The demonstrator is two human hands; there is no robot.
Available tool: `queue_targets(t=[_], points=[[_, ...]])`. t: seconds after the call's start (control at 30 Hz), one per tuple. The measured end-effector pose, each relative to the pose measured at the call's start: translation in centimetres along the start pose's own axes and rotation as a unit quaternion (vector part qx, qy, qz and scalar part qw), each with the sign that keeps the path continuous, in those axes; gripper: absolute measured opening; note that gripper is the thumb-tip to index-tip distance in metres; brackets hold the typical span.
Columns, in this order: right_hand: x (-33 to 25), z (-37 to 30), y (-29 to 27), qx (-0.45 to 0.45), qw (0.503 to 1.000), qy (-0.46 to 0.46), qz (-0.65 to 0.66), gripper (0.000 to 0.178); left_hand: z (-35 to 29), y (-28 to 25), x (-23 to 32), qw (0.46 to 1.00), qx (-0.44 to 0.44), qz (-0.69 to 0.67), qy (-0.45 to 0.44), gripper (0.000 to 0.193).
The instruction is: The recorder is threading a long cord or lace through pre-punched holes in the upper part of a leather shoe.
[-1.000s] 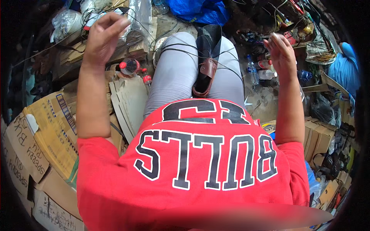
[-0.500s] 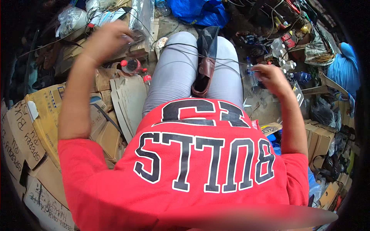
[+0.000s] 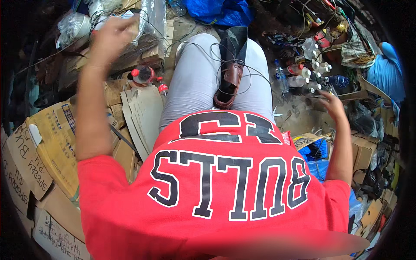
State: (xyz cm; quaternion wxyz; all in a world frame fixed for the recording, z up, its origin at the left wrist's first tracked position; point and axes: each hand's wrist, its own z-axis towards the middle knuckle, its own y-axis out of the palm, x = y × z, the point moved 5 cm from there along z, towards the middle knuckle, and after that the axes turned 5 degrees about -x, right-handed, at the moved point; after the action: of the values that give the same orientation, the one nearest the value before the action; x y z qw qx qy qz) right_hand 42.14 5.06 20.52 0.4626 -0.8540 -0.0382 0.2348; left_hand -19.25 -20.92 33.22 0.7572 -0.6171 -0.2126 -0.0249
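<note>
A brown leather shoe point(image 3: 229, 84) with a dark upright piece point(image 3: 234, 43) at its far end is held between my knees. Thin dark cord point(image 3: 252, 71) loops loosely over the shoe and my thighs. My left hand point(image 3: 112, 38) is raised at the upper left, smeared by motion; its fingers cannot be read, though cord runs close by. Out to the right, my right hand point(image 3: 333, 105) has its thumb and fingers pinched together. Something thin and dark shows at those fingertips, too blurred to name.
Bottles with red caps point(image 3: 143, 74) stand left of my legs, and several small bottles point(image 3: 303, 78) cluster on the right. Flattened cardboard point(image 3: 52, 143) lies at the left. A blue plastic sheet point(image 3: 221, 12) is beyond my knees, and a blue cloth-covered shape point(image 3: 388, 78) sits far right.
My right hand has swung outward to the right and nearer to me. The left hand has shifted slightly left. The cord, stretched straighter across my knees before, now hangs in loose loops.
</note>
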Motion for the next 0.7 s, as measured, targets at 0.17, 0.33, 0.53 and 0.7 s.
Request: queue_targets(t=[0.17, 0.33, 0.53, 0.7], points=[[-24.3, 0.1, 5.9, 0.012, 0.97, -0.23, 0.073, 0.037, -1.8, 11.0, 9.6, 0.985, -0.099, -0.081, 0.115, 0.037], [-26.3, 1.6, 8.2, 0.029, 0.95, -0.279, 0.137, 0.018, -0.6, 13.2, 10.8, 0.962, -0.165, -0.14, 0.164, 0.02], [-19.6, 2.7, 4.7, -0.013, 0.923, -0.14, 0.357, 0.017, -0.4, 6.6, 0.1, 0.95, -0.11, -0.288, -0.041, 0.016], [-4.8, 2.9, 0.6, 0.086, 0.924, -0.009, 0.373, 0.015, -5.3, -2.2, -16.7, 0.922, 0.105, -0.295, -0.226, 0.018]])
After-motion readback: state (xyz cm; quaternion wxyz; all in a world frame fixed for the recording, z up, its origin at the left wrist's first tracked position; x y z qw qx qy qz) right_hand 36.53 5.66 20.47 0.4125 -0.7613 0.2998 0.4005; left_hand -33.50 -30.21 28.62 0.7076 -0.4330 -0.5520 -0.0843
